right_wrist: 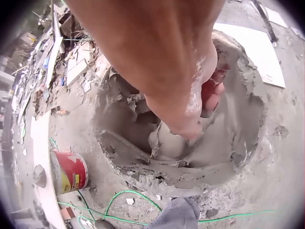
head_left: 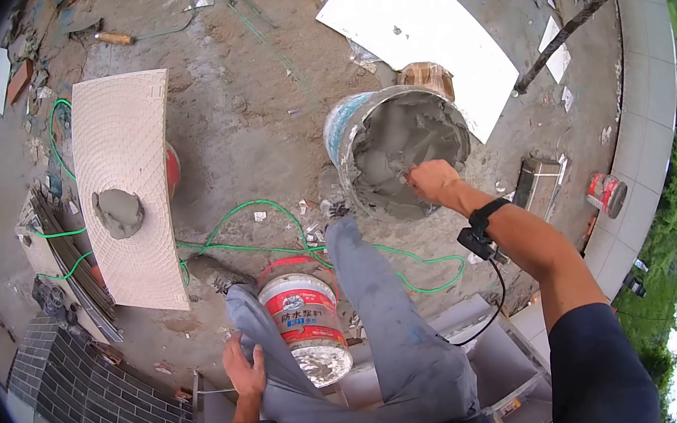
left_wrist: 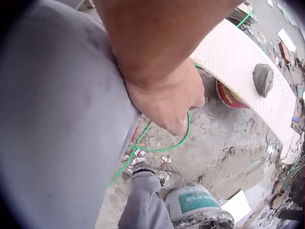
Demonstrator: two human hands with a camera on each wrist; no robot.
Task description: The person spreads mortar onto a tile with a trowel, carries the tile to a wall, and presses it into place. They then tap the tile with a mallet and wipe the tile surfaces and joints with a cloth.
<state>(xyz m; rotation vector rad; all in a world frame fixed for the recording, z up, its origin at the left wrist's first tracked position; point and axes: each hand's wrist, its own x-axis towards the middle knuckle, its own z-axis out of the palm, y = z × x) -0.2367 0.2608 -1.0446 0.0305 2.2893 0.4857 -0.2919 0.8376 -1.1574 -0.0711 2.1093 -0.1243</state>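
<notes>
My right hand (head_left: 435, 180) grips the red handle of a trowel (right_wrist: 215, 81) inside a large bucket (head_left: 338, 129). Thick grey mortar (head_left: 406, 137) coats the bucket's inner wall, and the blade is buried under it in the right wrist view. My left hand (head_left: 244, 368) rests on the left thigh with its fingers relaxed and nothing in them. Off to the left lies a large pale textured tile (head_left: 114, 122), raised on a red bucket (left_wrist: 228, 95). One lump of mortar (head_left: 119, 213) sits near the tile's middle.
A red and white bucket (head_left: 299, 303) stands between the legs. Green cord (head_left: 251, 204) loops across the dirty ground. Beyond the mortar bucket lie a white panel (head_left: 415, 19) and a dark pole (head_left: 587, 10). Stacked tiles (head_left: 72, 283) lean at the left; a small bucket (head_left: 607, 194) is far right.
</notes>
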